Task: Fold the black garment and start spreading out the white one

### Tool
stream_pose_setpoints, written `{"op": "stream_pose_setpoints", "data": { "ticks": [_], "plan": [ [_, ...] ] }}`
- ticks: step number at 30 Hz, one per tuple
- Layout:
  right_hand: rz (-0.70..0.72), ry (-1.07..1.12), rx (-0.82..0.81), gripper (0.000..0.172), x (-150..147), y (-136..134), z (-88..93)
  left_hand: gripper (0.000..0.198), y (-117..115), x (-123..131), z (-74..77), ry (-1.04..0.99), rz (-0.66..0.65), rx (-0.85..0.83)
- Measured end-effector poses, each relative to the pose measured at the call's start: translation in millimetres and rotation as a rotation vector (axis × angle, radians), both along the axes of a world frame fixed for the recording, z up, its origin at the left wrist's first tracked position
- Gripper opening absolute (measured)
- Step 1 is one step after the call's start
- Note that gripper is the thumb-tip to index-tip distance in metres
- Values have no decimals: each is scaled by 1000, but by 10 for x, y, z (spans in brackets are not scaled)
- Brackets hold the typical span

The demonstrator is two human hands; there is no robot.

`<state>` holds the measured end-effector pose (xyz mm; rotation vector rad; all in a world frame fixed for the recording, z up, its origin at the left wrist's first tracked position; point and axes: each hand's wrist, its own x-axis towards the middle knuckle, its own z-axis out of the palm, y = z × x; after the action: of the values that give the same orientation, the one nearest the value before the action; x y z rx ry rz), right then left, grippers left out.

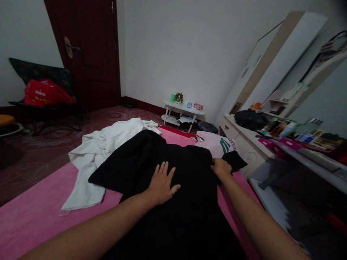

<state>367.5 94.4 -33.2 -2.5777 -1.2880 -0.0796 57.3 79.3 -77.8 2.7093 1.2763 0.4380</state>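
Note:
A black T-shirt (187,187) lies spread over a pink bed cover (32,220), its sleeves out to both sides. My left hand (162,184) rests flat on the shirt's middle, fingers spread. At the shirt's right side, near the sleeve, my right hand (221,168) is closed on the black fabric; its fingertips are partly hidden. A crumpled white garment (108,141) lies to the left, partly beneath the black sleeve. Beyond the right sleeve is a light pink shirt (214,140) with green and dark lettering.
A dresser (238,139) crowded with bottles and a black bag (251,119) stands along the right. By the far wall is a small white table (184,109). A folding chair (46,74) holding a red bag (47,93) stands at left, near a dark red door (89,54).

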Motion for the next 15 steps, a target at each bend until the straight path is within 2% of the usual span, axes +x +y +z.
{"op": "stream_pose_setpoints", "data": {
  "ticks": [3, 5, 7, 8, 10, 12, 15],
  "plan": [
    [83, -96, 0, 29, -109, 100, 67, 71, 111, -15, 99, 52, -34, -73],
    [126, -137, 31, 45, -145, 195, 125, 60, 275, -30, 262, 32, -17, -87],
    [136, -95, 63, 64, -145, 285, 157, 50, 517, -39, 466, -23, 77, -37],
    [136, -19, 70, 74, -137, 321, 157, 50, 657, -38, 563, -42, 141, 9],
    [137, 178, 57, 87, -119, 368, 122, 70, 940, -28, 710, -23, 257, 40],
    [151, 332, 20, 86, -107, 379, 61, 89, 1178, -11, 766, 40, 341, -40],
    [183, 395, -16, 65, -83, 353, -15, 101, 1391, 10, 699, 99, 402, -174]
  ]
}}
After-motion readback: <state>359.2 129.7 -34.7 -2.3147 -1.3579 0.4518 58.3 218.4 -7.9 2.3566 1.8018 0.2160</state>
